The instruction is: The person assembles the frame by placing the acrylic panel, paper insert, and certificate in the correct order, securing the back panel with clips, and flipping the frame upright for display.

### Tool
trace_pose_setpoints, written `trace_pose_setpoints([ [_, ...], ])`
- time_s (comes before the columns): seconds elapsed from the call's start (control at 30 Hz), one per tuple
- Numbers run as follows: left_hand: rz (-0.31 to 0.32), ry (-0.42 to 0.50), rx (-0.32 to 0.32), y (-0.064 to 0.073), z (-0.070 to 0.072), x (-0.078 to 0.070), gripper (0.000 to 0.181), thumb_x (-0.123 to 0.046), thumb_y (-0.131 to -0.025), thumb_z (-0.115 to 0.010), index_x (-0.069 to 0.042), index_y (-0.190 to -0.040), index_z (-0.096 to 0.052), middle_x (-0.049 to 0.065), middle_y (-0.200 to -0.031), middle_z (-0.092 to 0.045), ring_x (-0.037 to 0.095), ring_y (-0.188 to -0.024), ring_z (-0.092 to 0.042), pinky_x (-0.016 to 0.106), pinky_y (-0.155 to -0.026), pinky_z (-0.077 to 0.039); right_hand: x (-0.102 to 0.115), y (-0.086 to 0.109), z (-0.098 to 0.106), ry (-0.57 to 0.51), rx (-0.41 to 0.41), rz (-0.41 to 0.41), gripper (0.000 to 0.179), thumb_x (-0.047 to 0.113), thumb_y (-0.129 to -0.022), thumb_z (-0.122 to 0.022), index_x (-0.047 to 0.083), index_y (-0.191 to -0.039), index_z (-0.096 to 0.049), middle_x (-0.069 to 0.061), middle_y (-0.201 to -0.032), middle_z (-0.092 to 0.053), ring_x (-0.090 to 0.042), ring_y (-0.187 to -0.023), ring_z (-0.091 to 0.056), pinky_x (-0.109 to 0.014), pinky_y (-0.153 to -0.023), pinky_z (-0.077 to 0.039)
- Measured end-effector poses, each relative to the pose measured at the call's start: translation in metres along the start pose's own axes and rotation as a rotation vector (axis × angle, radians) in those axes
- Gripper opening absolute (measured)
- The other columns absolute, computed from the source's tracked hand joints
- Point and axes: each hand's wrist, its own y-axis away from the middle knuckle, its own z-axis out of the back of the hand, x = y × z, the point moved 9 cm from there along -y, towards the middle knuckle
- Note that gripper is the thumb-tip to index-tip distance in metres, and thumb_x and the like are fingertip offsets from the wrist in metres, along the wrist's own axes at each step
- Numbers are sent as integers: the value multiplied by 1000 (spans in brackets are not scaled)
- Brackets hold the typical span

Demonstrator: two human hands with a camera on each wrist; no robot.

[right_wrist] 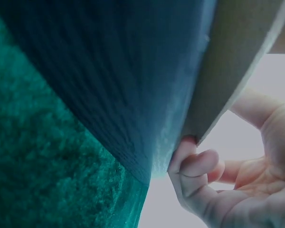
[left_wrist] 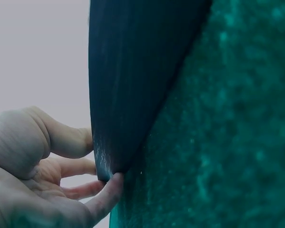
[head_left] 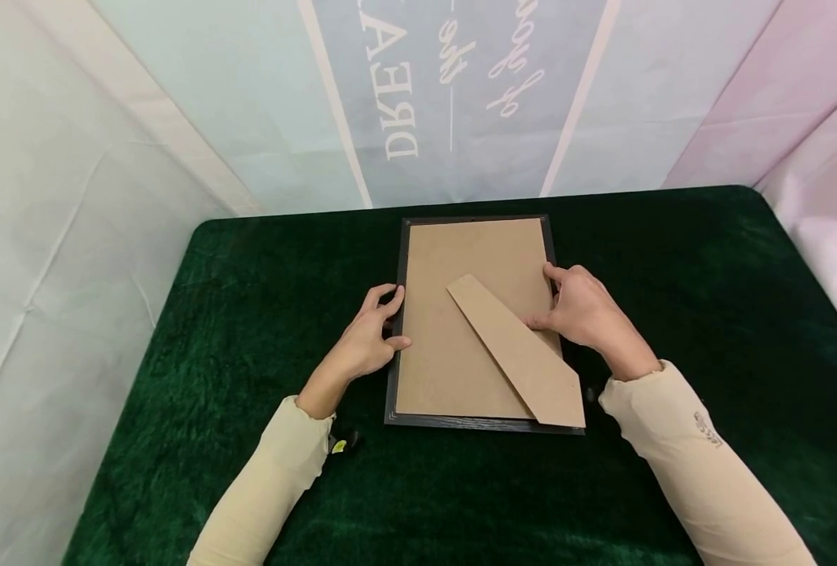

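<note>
A black picture frame [head_left: 460,422] lies back side up, its brown backing board [head_left: 439,354] set inside the rim. A tapered stand leg [head_left: 517,346] slants across the board, its wide end over the frame's lower right corner. My left hand [head_left: 368,338] grips the frame's left edge, thumb on the rim and fingers along the outer side. At the right edge my right hand [head_left: 581,306] holds the frame, with the thumb beside the stand leg and the other fingers curled at the side. In the right wrist view its curled fingers [right_wrist: 199,171] touch the frame's side.
The frame lies on a dark green velvet cloth [head_left: 248,314] covering the table. A small dark object with a yellow-green mark [head_left: 339,446] is by the left cuff. Behind the table hangs a printed curtain [head_left: 475,141]; a white cloth wall [head_left: 71,236] stands at left.
</note>
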Motion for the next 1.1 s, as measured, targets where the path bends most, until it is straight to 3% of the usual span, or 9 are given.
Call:
trace_pose_setpoints([
  [0.33, 0, -15, -16, 1, -1, 2, 81, -14, -92, -72, -22, -158, -25, -3, -165, -14, 26, -128, -53, 38, -91, -55, 4, -3, -5, 118, -24, -21, 96, 30, -83, -81, -10, -151, -27, -31, -123, -47, -34, -96, -51, -38, -68, -50],
  [0.53, 14, -7, -27, 0, -1, 1, 82, -11, -91, -72, -20, -158, -25, -3, -165, -14, 26, -127, -52, 38, -91, -54, 13, -3, -4, 244, -57, -1, 87, 38, -81, -80, -12, -142, -41, -26, -109, -52, -32, -81, -54, -36, -58, -47],
  [0.77, 9, -27, -35, -1, -1, -1, 81, -12, -92, -71, -18, -158, -25, 0, -165, -14, 27, -127, -51, 40, -96, -52, 19, -3, -2, 372, -132, 48, 66, 41, -79, -81, -9, -117, -61, -22, -98, -56, -35, -92, -43, -40, -64, -42],
  [0.93, 5, -32, -32, -1, -2, 0, 80, -13, -92, -71, -19, -158, -25, 1, -165, -14, 28, -127, -51, 41, -98, -51, 15, -3, -7, 354, -76, 84, 73, 39, -82, -79, -10, -131, -55, -24, -106, -58, -33, -90, -48, -39, -67, -44],
  [1.1, 0, -18, -31, 1, -2, -1, 80, -12, -92, -70, -18, -158, -25, 1, -165, -14, 28, -128, -51, 42, -100, -51, -1, 3, -6, 232, -1, 71, 90, 38, -86, -77, -3, -152, -32, -23, -122, -49, -29, -91, -48, -33, -65, -44],
])
